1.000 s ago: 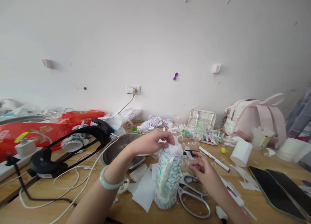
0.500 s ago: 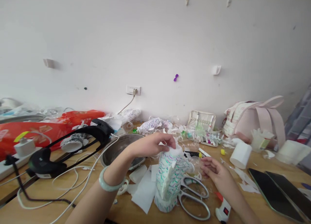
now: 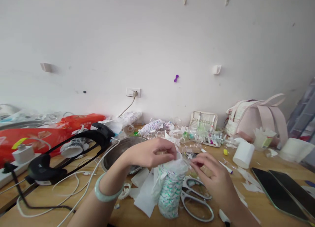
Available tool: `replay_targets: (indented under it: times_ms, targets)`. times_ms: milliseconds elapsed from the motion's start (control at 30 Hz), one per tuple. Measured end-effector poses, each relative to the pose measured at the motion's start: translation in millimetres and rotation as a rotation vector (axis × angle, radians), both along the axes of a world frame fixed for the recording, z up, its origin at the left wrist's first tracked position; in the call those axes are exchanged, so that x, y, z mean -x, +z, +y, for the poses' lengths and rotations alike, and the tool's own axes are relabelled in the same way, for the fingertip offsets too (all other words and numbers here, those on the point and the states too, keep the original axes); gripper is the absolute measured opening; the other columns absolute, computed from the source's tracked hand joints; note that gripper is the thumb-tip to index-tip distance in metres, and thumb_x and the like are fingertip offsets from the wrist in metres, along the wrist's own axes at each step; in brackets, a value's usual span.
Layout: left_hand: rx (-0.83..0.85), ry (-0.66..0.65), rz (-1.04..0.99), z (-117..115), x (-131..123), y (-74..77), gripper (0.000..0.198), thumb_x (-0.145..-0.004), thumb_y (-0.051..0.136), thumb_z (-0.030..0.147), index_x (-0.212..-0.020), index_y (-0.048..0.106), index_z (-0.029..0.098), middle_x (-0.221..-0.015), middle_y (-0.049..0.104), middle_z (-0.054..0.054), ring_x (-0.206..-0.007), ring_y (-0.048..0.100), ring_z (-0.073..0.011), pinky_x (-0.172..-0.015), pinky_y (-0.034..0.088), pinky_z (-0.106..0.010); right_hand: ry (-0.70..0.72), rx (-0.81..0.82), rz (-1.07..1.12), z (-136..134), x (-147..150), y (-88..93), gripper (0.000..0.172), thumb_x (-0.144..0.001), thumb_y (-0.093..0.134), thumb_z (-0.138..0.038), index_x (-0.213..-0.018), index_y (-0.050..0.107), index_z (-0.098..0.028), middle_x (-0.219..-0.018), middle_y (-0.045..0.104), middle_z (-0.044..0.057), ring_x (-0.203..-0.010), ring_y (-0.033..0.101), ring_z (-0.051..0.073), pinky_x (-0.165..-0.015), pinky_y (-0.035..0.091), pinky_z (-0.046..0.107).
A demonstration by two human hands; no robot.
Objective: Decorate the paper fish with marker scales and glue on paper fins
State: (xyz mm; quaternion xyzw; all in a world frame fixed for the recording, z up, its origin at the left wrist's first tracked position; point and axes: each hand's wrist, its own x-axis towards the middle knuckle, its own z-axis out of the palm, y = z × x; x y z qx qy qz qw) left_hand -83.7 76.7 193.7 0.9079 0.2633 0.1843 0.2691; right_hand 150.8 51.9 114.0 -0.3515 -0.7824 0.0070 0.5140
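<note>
A white papery object (image 3: 171,187) with green and purple wavy marks stands upright at the table's front centre. My left hand (image 3: 154,152), a pale green bangle on its wrist, has its fingers closed on the object's top edge. At the top right side of the same object, my right hand (image 3: 208,169) pinches something too small to make out. Grey-handled scissors (image 3: 197,204) lie just right of the object, beneath my right hand. White paper sheets (image 3: 146,196) lie to its left.
A metal bowl (image 3: 115,154) sits behind my left forearm. Further left are a black headset (image 3: 44,166), cables and red bags (image 3: 31,138). To the right lie a white roll (image 3: 243,155), dark flat panels (image 3: 278,194) and a pink backpack (image 3: 251,122).
The marked object has turned, showing more green marks, its raised strip now at the left. My right hand has moved left and up to its top, and its fingers have closed.
</note>
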Motion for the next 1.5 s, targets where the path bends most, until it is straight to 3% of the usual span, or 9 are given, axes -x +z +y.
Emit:
replay_targets:
  times_ms: [300,367,433,500,633,967,1133,1267,1500]
  targets:
    - [-0.214,0.219,0.211,-30.6,-13.3,-3.5,0.051,-0.072,0.058,0.069,-0.076,0.054,0.018,-0.076,0.056,0.001,-0.068,0.051,-0.0141,-0.062,0.041,-0.026,0.087,-0.151,-0.089,-16.6,17.0,11.9,0.009,-0.087,0.058,-0.010,-0.090,0.063,-0.017,-0.081,0.061,0.002,-0.076,0.058,0.013,-0.068,0.047,0.022]
    - [-0.245,0.239,0.218,-37.0,-15.8,-5.6,0.050,-0.072,0.060,0.068,-0.076,0.053,0.019,-0.077,0.057,0.001,-0.073,0.055,-0.0155,-0.083,0.045,-0.035,0.093,-0.178,-0.090,-19.9,19.7,13.9,0.010,-0.085,0.059,-0.007,-0.088,0.064,-0.016,-0.080,0.062,0.003,-0.075,0.057,0.013,-0.070,0.047,0.022]
    - [-0.283,0.280,0.209,-42.3,-19.2,-9.4,0.045,-0.073,0.063,0.063,-0.076,0.052,0.019,-0.077,0.058,0.002,-0.077,0.057,-0.0164,-0.105,0.032,-0.047,0.098,-0.204,-0.093,-22.8,21.7,15.1,0.011,-0.083,0.060,-0.005,-0.087,0.064,-0.014,-0.080,0.065,0.003,-0.075,0.058,0.013,-0.072,0.047,0.023]
    - [-0.310,0.360,0.204,-46.1,-23.5,-14.3,0.036,-0.076,0.065,0.053,-0.075,0.052,0.020,-0.077,0.059,0.002,-0.080,0.058,-0.0171,-0.110,0.022,-0.052,0.109,-0.219,-0.091,-24.7,22.9,15.5,0.012,-0.082,0.061,-0.004,-0.087,0.065,-0.014,-0.081,0.067,0.003,-0.076,0.059,0.013,-0.073,0.048,0.024]
    - [-0.335,0.463,0.223,-48.2,-29.1,-20.2,0.018,-0.080,0.061,0.033,-0.072,0.051,0.020,-0.076,0.060,0.001,-0.080,0.058,-0.0180,-0.109,0.026,-0.053,0.114,-0.178,-0.060,-25.6,21.2,15.0,0.012,-0.084,0.059,-0.005,-0.087,0.065,-0.015,-0.081,0.067,0.003,-0.078,0.060,0.013,-0.075,0.048,0.023]
    - [-0.195,0.118,0.189,-30.4,-19.1,-7.6,0.023,-0.076,0.065,0.023,-0.066,0.044,0.020,-0.074,0.055,0.005,-0.080,0.054,-0.0142,-0.108,0.027,-0.044,0.050,-0.042,-0.040,-12.6,7.0,20.7,0.017,-0.087,0.053,-0.009,-0.075,0.059,-0.021,-0.070,0.063,-0.001,-0.067,0.058,0.014,-0.061,0.048,0.023]
    - [-0.134,-0.195,0.214,-35.5,-16.4,-2.3,0.025,-0.078,0.068,0.026,-0.065,0.048,0.020,-0.076,0.061,0.004,-0.080,0.056,-0.0134,-0.105,0.031,-0.037,-0.049,-0.038,0.019,-4.7,-1.6,14.5,0.013,-0.087,0.056,-0.015,-0.077,0.062,-0.022,-0.075,0.068,0.001,-0.070,0.063,0.016,-0.066,0.050,0.025]
    - [-0.139,-0.094,0.217,-38.3,-16.8,0.4,0.014,-0.080,0.068,0.028,-0.077,0.056,0.021,-0.091,0.065,0.003,-0.096,0.057,-0.0160,-0.114,0.008,-0.048,-0.197,0.169,0.055,6.5,-15.1,2.7,0.017,-0.085,0.054,-0.032,-0.078,0.065,-0.021,-0.081,0.071,0.006,-0.075,0.064,0.021,-0.070,0.052,0.032]
    - [-0.198,0.076,0.203,-25.4,-14.8,-1.1,0.010,-0.083,0.065,0.029,-0.090,0.061,0.023,-0.097,0.063,-0.001,-0.105,0.052,-0.0195,-0.115,0.007,-0.049,-0.247,0.355,0.045,44.9,-31.3,-32.4,0.027,-0.075,0.049,-0.029,-0.092,0.066,-0.016,-0.086,0.072,0.011,-0.069,0.068,0.024,-0.062,0.055,0.038]
